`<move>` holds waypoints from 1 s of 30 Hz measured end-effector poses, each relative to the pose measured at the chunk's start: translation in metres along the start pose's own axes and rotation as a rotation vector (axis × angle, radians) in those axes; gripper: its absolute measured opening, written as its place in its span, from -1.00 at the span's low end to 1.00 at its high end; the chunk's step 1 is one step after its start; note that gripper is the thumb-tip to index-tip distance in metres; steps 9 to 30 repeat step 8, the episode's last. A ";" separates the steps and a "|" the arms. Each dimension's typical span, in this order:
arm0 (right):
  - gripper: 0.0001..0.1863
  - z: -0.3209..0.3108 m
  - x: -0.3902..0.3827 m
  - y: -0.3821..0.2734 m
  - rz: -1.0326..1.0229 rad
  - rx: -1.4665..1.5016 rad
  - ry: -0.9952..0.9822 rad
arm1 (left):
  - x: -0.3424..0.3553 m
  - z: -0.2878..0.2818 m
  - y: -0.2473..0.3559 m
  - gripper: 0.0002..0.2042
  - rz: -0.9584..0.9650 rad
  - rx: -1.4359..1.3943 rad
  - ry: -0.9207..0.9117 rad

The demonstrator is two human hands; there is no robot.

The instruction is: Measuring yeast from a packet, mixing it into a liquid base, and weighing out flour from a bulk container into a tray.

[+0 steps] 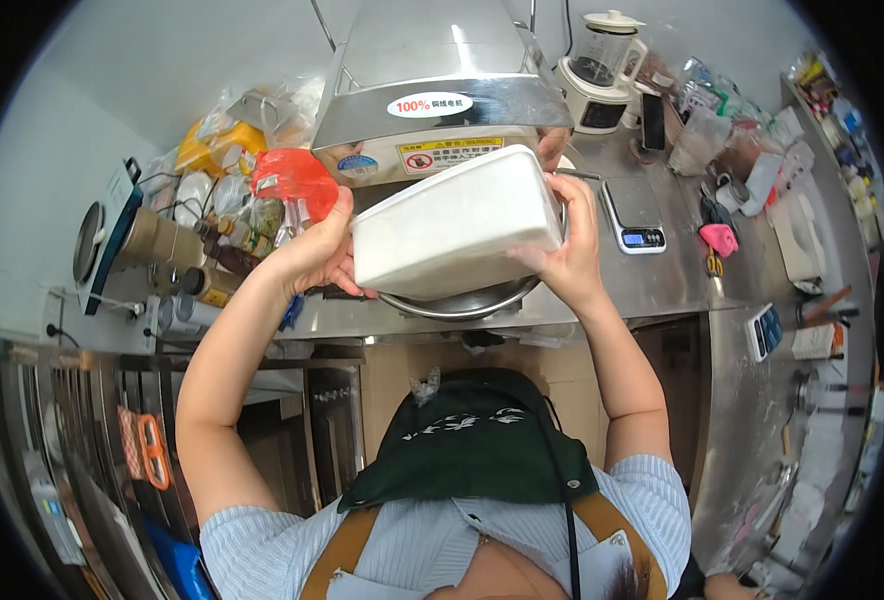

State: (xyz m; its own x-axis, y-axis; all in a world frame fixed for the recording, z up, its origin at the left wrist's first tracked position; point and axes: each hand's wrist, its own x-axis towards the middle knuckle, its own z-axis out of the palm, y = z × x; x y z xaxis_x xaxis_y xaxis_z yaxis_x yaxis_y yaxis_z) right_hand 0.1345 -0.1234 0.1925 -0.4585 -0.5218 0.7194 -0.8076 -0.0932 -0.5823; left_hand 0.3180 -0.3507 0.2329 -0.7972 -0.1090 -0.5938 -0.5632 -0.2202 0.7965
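Observation:
A white rectangular plastic tub is held up between my two hands, tilted above a round steel bowl. My left hand grips the tub's left end, fingers beneath it and thumb up along the side. On the other end, my right hand is wrapped round the corner, thumb against the near wall. The inside of the tub is turned from view, so its contents are hidden. Only the bowl's near rim shows under the tub. Right behind stands a large steel machine with labels on its front.
A kitchen scale lies right of the bowl, with a blender behind it. Scissors and a pink item lie farther right. At left, a red plastic bag, jars and bottles crowd the steel counter.

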 end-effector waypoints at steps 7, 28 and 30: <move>-0.24 -0.004 0.015 -0.038 0.176 -0.186 -0.041 | 0.005 -0.016 0.005 -0.36 0.422 1.028 0.105; -0.32 -0.007 0.019 -0.047 0.214 -0.224 -0.097 | 0.007 -0.016 0.006 -0.36 0.434 1.035 0.081; -0.32 -0.007 0.019 -0.047 0.214 -0.224 -0.097 | 0.007 -0.016 0.006 -0.36 0.434 1.035 0.081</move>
